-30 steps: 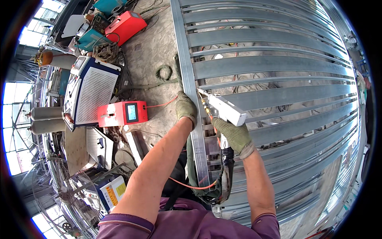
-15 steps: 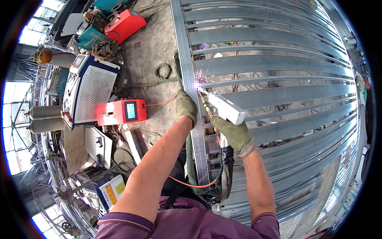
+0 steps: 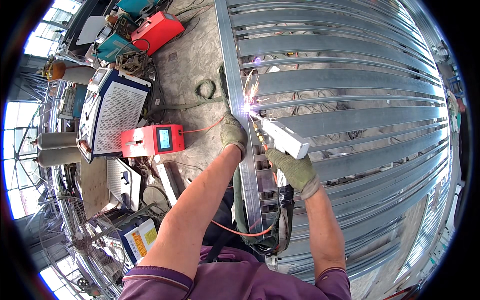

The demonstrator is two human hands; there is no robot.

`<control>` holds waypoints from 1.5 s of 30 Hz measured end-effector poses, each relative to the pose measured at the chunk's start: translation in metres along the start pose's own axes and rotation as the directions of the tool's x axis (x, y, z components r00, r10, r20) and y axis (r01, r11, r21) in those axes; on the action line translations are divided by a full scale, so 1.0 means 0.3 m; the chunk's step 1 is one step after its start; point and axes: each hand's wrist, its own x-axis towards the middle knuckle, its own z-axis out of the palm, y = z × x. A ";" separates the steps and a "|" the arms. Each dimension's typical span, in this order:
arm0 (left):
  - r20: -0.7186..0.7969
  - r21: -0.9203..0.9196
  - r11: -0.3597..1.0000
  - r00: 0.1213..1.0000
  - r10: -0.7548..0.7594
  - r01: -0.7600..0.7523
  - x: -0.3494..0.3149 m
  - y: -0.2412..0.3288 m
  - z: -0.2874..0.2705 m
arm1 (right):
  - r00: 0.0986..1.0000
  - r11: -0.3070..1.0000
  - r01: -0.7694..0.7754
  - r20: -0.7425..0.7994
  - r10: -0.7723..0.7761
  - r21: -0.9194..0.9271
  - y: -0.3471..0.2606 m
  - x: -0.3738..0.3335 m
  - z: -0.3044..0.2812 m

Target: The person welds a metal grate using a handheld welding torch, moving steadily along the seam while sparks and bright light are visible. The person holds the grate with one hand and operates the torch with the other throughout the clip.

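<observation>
My right hand (image 3: 292,169), in a green work glove, is closed round the grip of a white handheld welding gun (image 3: 284,137). Its nozzle points up and left at a bright weld spot (image 3: 247,108), where a slat end meets the long grey metal side rail (image 3: 249,167). Orange sparks (image 3: 251,90) spray upward from there. Just below and left of the spot, my left hand (image 3: 233,133), gloved too, rests against the rail's outer edge with its fingers curled; whether they grip the rail is hidden. A wire feed tube (image 3: 259,134) runs along the gun to its tip.
The metal slats (image 3: 350,117) spread across the right side. A red box with a screen (image 3: 152,141) stands left, joined to an orange cable (image 3: 202,129). Beyond are a white and blue machine (image 3: 117,110), a red unit (image 3: 157,32), a fan (image 3: 80,240) and a coiled hose (image 3: 205,89).
The sparks now shoot higher and look more orange. The welding gun and both hands keep almost the same place.
</observation>
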 end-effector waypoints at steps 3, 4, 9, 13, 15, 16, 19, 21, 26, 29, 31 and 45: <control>-0.004 -0.005 1.000 1.000 -0.011 0.011 0.045 -0.038 0.013 | 1.000 1.000 0.014 0.012 -0.014 -0.007 0.005 -0.002 0.002; -0.008 -0.007 1.000 1.000 -0.012 0.012 0.066 -0.060 0.020 | 1.000 1.000 0.007 0.013 -0.007 -0.013 0.003 -0.003 0.005; 0.020 -0.076 0.997 1.000 -0.016 0.017 0.047 -0.038 0.015 | 0.999 0.999 -0.039 -0.017 0.038 -0.026 0.002 -0.011 0.001; 0.015 -0.010 1.000 1.000 -0.005 0.005 0.012 -0.003 -0.003 | 0.999 0.999 -0.023 -0.026 0.023 -0.026 0.000 -0.015 0.006; 0.021 0.001 1.000 1.000 0.008 -0.008 0.004 0.007 -0.009 | 0.999 0.999 0.034 -0.034 -0.035 -0.011 0.016 -0.009 0.007; 0.024 0.007 1.000 1.000 0.015 -0.015 0.002 0.010 -0.008 | 0.999 0.999 0.033 -0.032 -0.034 -0.011 0.019 -0.008 0.005; 0.010 -0.074 0.997 1.000 0.023 -0.023 0.015 -0.006 -0.005 | 0.999 0.999 0.036 -0.017 -0.036 -0.007 0.029 -0.008 0.003; 0.004 -0.096 0.995 1.000 0.008 -0.008 0.007 0.002 0.004 | 0.999 0.999 0.037 -0.018 -0.037 0.006 0.047 -0.012 -0.007; -0.005 -0.040 0.999 1.000 -0.006 0.006 0.052 -0.032 0.013 | 0.999 0.999 0.011 -0.034 -0.012 -0.031 0.002 -0.044 0.010; -0.031 -0.068 0.998 1.000 -0.003 0.001 0.081 -0.060 0.037 | 0.991 0.994 0.106 -0.083 -0.103 0.031 0.046 -0.056 0.005; -0.029 -0.105 0.993 0.998 -0.064 0.060 0.083 -0.059 0.049 | 0.992 0.995 0.087 -0.097 -0.083 0.046 0.075 -0.071 -0.011; -0.050 -0.063 0.998 0.998 -0.034 0.031 0.087 -0.066 0.051 | 0.998 0.996 0.057 -0.029 -0.055 0.074 0.118 -0.118 -0.011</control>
